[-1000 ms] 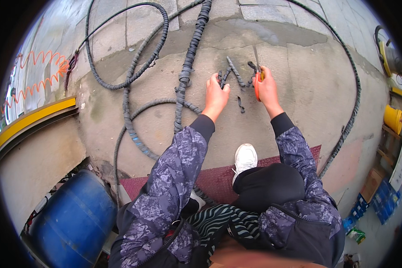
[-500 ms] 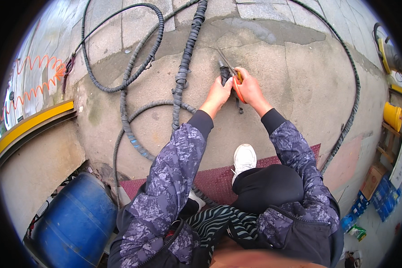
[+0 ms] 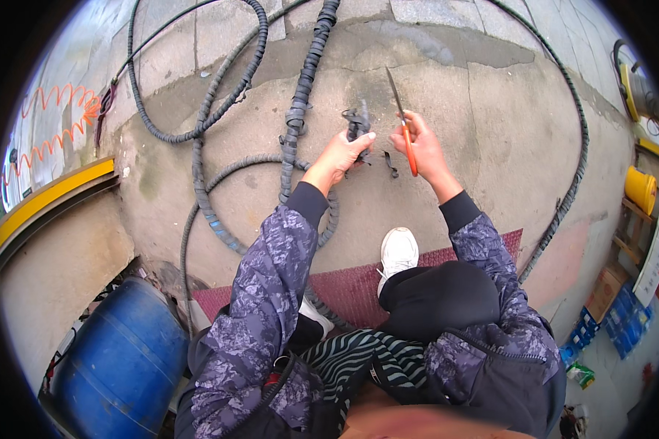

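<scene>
Gathered in my left hand [image 3: 343, 152] is a bundle of dark grey tape strips and short wrapped pieces [image 3: 356, 122], beside a long cable thickly wound with black tape [image 3: 298, 110]. My right hand [image 3: 425, 151] grips orange-handled scissors [image 3: 410, 150], their long blades pointing up and away from me, a short gap to the right of the bundle. A loose black scrap [image 3: 391, 164] lies on the concrete between and below my hands.
Looped cables [image 3: 198, 168] lie left; another cable [image 3: 575, 110] curves along the right. A red mat [image 3: 344, 293] is under my feet. A blue drum [image 3: 121, 351] sits lower left beside a yellow-edged ledge [image 3: 58, 194]. A yellow bucket [image 3: 639, 189], cartons and orange coiled hose [image 3: 58, 135] line the edges.
My hands came together half a second ago and are now apart again. The left has moved left with the dark bundle; the scissors in the right now point more upright.
</scene>
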Demonstrator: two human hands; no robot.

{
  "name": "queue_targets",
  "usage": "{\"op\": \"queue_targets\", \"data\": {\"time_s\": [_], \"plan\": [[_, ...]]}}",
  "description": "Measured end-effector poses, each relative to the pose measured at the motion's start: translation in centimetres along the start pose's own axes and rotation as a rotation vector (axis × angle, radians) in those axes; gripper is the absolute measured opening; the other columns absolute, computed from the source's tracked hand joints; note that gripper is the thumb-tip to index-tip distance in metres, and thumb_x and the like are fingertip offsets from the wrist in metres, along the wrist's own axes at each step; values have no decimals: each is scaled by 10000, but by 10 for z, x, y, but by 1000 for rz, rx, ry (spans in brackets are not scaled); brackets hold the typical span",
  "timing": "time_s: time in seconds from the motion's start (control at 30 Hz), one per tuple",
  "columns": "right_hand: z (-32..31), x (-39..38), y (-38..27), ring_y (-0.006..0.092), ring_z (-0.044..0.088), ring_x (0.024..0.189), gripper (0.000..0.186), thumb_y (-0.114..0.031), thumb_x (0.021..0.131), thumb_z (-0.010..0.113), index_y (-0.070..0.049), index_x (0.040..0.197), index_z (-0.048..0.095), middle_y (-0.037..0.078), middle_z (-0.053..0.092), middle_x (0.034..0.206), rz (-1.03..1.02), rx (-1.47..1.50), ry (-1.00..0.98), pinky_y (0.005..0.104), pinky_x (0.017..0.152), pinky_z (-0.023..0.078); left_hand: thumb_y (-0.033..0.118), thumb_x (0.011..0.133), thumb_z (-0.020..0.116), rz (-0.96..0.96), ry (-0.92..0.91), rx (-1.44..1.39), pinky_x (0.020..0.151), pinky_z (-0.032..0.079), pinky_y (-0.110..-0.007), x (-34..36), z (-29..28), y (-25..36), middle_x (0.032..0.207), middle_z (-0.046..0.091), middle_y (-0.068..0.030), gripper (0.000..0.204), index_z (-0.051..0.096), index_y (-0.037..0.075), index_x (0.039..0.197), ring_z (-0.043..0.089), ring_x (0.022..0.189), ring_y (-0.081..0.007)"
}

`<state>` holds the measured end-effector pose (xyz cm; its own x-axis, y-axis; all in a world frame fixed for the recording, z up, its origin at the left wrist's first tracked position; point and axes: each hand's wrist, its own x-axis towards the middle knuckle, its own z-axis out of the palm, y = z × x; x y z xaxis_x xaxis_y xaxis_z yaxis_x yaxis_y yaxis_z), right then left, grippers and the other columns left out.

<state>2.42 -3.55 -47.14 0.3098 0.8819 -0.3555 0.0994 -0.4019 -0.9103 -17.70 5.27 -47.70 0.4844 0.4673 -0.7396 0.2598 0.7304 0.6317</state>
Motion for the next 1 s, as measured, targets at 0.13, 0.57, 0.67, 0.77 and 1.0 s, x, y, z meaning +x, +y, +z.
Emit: {"op": "queue_targets", "data": {"time_s": [0.13, 0.57, 0.67, 0.77, 1.0], "plan": [[-3, -18, 13, 283, 705, 852, 512, -116, 863, 825, -57, 1310, 581, 141, 696, 934, -111, -541, 108, 407, 782, 563, 394, 947, 801, 43, 104, -2, 738, 491, -289, -11, -10, -22, 976, 680, 38, 343, 666, 139, 1132, 612, 871, -86], [51, -19, 52, 375, 681, 985, 420, -135, 903, 762, -93, 1296, 620, 164, 685, 1043, -374, -800, 194, 475, 822, 557, 276, 925, 832, 91, 169, -96, 758, 513, -284, -48, 11, -86, 1021, 657, -9, 399, 633, 42, 1180, 603, 874, -103], [56, -23, 46, 382, 691, 972, 384, -118, 914, 742, -96, 1281, 629, 170, 701, 1064, -236, -718, 129, 454, 801, 561, 248, 937, 822, 111, 164, -102, 775, 513, -282, -46, 12, -84, 1042, 667, -11, 381, 632, 42, 1194, 613, 902, -105], [63, -28, 40, 322, 701, 789, 414, -73, 940, 722, -59, 1331, 589, 124, 710, 947, -112, -485, 125, 406, 722, 562, 258, 933, 836, 114, 106, -179, 804, 523, -287, -50, 12, -81, 1116, 694, -28, 441, 635, 34, 1256, 635, 974, -108], [69, -46, 11, 90, 593, 672, 504, -21, 930, 758, 22, 1375, 525, -2, 626, 800, 165, 119, -127, 273, 577, 484, 229, 926, 831, 166, -69, -181, 821, 519, -272, -75, -6, -74, 1056, 702, 8, 386, 674, 58, 1234, 628, 929, -81]]}}
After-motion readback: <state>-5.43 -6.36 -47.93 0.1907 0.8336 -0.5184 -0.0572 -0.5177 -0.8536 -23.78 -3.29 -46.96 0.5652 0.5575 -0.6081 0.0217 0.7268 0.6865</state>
